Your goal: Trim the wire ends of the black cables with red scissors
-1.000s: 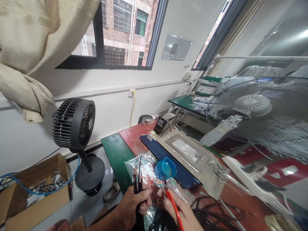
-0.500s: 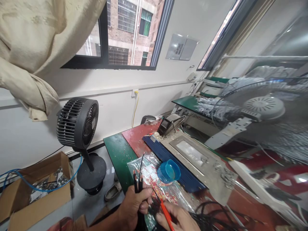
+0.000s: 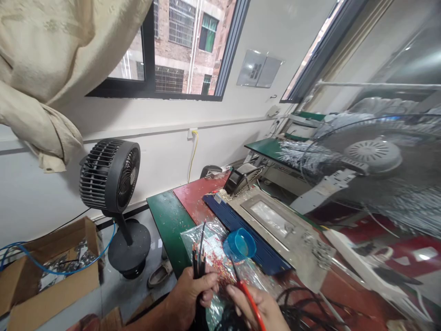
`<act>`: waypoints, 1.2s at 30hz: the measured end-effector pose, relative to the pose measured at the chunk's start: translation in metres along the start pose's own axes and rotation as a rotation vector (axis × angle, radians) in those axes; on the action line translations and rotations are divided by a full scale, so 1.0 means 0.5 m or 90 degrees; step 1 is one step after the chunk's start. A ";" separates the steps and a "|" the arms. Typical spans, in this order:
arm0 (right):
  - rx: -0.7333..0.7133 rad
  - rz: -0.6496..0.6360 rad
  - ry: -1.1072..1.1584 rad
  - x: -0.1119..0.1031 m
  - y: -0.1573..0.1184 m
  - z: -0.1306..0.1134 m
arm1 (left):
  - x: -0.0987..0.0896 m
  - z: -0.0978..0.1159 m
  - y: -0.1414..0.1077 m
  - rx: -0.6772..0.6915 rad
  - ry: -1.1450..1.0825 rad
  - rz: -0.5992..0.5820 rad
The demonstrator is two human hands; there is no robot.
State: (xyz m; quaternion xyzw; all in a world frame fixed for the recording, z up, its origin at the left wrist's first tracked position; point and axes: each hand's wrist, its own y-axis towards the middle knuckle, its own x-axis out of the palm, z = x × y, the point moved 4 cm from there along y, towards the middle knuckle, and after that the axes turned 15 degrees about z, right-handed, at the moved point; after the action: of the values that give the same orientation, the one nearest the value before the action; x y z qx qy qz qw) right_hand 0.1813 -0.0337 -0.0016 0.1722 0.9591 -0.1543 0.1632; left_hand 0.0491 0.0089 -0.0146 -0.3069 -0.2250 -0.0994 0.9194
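My left hand (image 3: 186, 296) is closed around a bundle of black cables (image 3: 199, 269). The cable ends stand upright above the fist and show orange-brown tips; one thin cable sticks up higher than the others. In my right hand (image 3: 268, 310) is a red-handled tool (image 3: 251, 301) with a thin dark tip. Its tip points up and away, apart from the bundle; its exact kind I cannot make out. Beneath both hands lies a clear plastic sheet (image 3: 267, 278), strewn with small red and yellow bits (image 3: 223, 271). A blue round dish (image 3: 230, 252) stands just beyond.
A blue-edged, beige panel device (image 3: 248, 216) lies behind the dish, with a small black fan (image 3: 237, 179) at its far end. Loose black cables (image 3: 296, 305) lie at right. A large fan (image 3: 372, 154) stands right; a dark pedestal fan (image 3: 113, 177) and cardboard box (image 3: 58, 303) stand left.
My right hand has moved slightly right, drawing the red-handled tool's tip away from the left hand. The cable bundle stays in the left fist, its ends looking more fanned out.
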 end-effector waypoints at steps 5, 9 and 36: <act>0.052 0.006 0.182 0.004 0.002 -0.002 | 0.008 0.001 -0.017 0.007 0.015 -0.070; 0.055 -0.036 0.222 0.017 -0.004 -0.009 | 0.017 0.003 -0.026 0.024 0.064 -0.102; 0.057 -0.140 0.239 0.038 -0.009 -0.010 | 0.017 -0.008 -0.019 0.049 0.062 -0.115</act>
State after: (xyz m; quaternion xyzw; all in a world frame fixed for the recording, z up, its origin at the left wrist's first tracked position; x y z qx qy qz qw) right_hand 0.1616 -0.0309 -0.0031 0.0995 0.9778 -0.1790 -0.0438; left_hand 0.0550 -0.0015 -0.0083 -0.2448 -0.2107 -0.1877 0.9276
